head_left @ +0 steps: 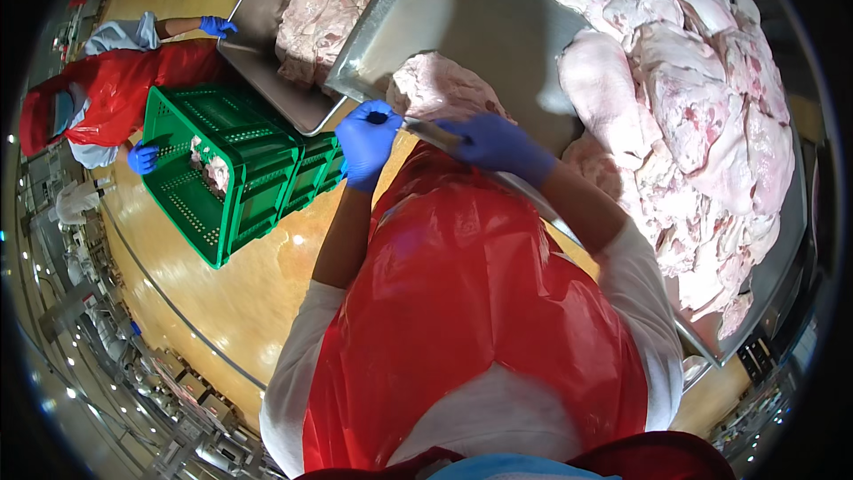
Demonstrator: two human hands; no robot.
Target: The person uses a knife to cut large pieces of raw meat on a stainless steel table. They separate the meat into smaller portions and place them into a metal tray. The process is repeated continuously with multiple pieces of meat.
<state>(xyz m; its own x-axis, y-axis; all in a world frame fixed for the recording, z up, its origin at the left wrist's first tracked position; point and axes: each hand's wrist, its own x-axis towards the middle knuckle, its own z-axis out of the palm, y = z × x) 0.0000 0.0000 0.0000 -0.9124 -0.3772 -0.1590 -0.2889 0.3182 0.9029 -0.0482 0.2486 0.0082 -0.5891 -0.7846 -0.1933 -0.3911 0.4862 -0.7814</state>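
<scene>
My gloved left hand [367, 144] is closed in a fist in front of the steel table's near corner. A dark spot shows at the top of that fist, and I cannot make out what it holds. My gloved right hand [505, 148] is closed on what looks like a knife [433, 134], its greyish length pointing left toward the left fist. Whether the knife touches the left hand is unclear. Just beyond both hands a pale piece of raw, fatty meat [444, 86] lies at the table edge.
A large heap of pale raw meat [680, 98] covers the right of the steel table [426, 9]. To the left, a steel tray [253, 44] holds more meat [320, 22]. A co-worker in a red apron [124, 98] touches a green perforated crate [258, 187] with meat scraps inside.
</scene>
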